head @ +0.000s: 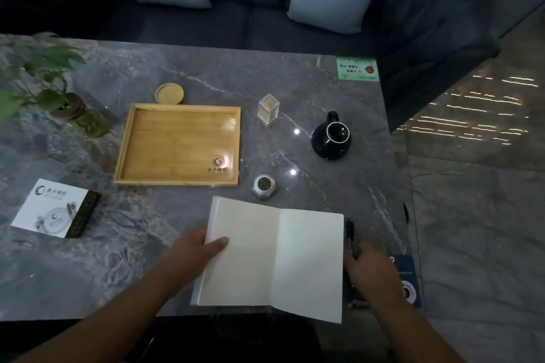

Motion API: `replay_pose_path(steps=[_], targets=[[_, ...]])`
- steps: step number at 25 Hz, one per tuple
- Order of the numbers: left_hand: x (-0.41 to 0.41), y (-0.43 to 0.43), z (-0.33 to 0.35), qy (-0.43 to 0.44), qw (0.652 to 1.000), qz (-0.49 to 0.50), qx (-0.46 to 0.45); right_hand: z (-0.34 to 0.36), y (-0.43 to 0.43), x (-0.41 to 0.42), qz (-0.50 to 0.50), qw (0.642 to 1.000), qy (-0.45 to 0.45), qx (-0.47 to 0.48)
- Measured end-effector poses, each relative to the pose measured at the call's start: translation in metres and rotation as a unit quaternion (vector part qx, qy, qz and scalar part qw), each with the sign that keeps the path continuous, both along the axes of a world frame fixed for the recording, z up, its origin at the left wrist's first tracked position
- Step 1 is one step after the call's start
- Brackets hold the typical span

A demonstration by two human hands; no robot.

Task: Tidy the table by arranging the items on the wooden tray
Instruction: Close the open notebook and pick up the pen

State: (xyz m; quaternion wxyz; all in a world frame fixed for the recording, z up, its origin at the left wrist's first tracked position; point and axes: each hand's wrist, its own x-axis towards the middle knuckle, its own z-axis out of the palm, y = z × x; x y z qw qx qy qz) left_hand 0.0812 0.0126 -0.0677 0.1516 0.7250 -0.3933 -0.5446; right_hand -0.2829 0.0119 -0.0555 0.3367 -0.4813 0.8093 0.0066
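Note:
An open notebook (274, 256) with blank pages lies near the table's front edge. My left hand (194, 250) grips its left edge, thumb on the page. My right hand (371, 271) rests at the notebook's right edge, fingers touching a dark pen (350, 233). The wooden tray (180, 144) sits bare beyond the notebook, left of centre. Around it stand a round wooden coaster (169, 93), a clear toothpick box (269, 109), a black mug (331, 137) and a small silver hexagonal object (264, 185).
A potted plant in a glass jar (79, 116) stands at the far left. A white card and dark box (56, 211) lie front left. A green sticker (357, 68) marks the far right corner. A blue card (408, 280) lies under my right hand. A sofa with cushions is behind.

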Motion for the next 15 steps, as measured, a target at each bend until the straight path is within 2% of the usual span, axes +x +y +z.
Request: replay_pose_path(steps=[5,9,12,15], targets=[[-0.022,-0.007,-0.001,0.033,0.999,-0.007,0.007,0.009,-0.01,-0.013,-0.042,0.998,-0.003,-0.047],[-0.029,-0.008,-0.002,0.024,1.0,-0.01,0.009,0.037,-0.042,-0.023,-0.063,0.993,0.017,-0.099],[-0.03,-0.01,-0.001,0.018,1.0,-0.012,0.017,0.047,-0.067,0.002,0.003,0.998,0.0,-0.065],[-0.029,-0.013,-0.002,0.033,0.999,-0.006,0.031,0.033,-0.081,0.046,0.04,0.998,-0.054,0.0]])
